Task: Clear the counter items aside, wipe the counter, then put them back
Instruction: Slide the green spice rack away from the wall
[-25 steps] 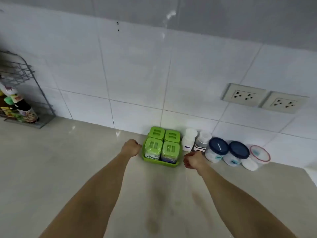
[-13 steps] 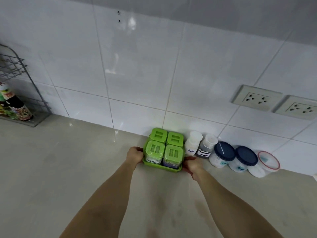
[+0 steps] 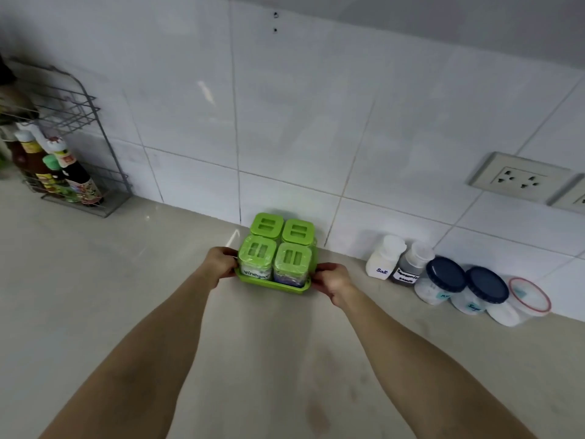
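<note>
A green tray [image 3: 274, 287] carrying several green-lidded condiment jars [image 3: 256, 258] sits on the beige counter [image 3: 126, 296] close to the tiled wall. My left hand [image 3: 220, 264] grips the tray's left side and my right hand [image 3: 332, 280] grips its right side, fingers curled round the rim. To the right along the wall stand a white salt bottle [image 3: 384, 258], a dark seasoning bottle [image 3: 411, 264], two blue-lidded tubs [image 3: 443, 278] [image 3: 484, 288] and a red-rimmed clear container [image 3: 527, 299].
A wire rack [image 3: 82, 128] with sauce bottles [image 3: 76, 175] stands at the far left against the wall. Two wall sockets [image 3: 519, 179] sit above the tubs on the right. Faint smudges mark the counter between my forearms.
Both hands closed in from beside the tray and took hold of its two sides. The tray now stands farther left of the salt bottle than before.
</note>
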Tool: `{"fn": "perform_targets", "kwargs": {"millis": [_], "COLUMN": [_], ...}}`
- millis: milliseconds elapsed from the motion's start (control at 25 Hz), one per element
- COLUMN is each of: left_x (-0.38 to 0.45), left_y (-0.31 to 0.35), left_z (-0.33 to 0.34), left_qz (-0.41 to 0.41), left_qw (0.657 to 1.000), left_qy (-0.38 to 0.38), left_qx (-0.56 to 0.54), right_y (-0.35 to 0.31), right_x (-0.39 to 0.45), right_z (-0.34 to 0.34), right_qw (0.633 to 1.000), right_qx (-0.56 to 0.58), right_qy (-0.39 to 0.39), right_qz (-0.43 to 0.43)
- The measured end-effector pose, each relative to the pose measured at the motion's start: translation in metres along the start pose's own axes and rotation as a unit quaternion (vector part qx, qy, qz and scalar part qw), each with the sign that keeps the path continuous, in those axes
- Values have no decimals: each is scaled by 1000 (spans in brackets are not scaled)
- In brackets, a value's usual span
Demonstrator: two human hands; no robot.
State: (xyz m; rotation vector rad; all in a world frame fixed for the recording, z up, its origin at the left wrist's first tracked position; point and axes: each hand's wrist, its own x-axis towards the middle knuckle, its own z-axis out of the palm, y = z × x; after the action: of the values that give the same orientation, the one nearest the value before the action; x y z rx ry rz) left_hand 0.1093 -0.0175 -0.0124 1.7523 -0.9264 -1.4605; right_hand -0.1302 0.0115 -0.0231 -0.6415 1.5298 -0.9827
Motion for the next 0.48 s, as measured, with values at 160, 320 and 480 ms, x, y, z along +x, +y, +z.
{"fn": "perform_targets", "kwargs": {"millis": [160, 320, 480], "left_x": [4, 13, 19], "left_y": [-5, -15, -23], "left_z": [-59, -95, -107], "left_qz": [-9, -14, -16], "left_qw": [1000, 999, 998], "left_qy": [18, 35, 49], "left_qx": [15, 30, 43], "right_y": [10, 21, 30], "right_x": [-5, -4, 1], "right_z": [56, 93, 112], "right_qw": [999, 998, 998], "right_qx": [-19, -30, -40], "right_qy": [-32, -53, -46], "right_qz": [9, 28, 35]}}
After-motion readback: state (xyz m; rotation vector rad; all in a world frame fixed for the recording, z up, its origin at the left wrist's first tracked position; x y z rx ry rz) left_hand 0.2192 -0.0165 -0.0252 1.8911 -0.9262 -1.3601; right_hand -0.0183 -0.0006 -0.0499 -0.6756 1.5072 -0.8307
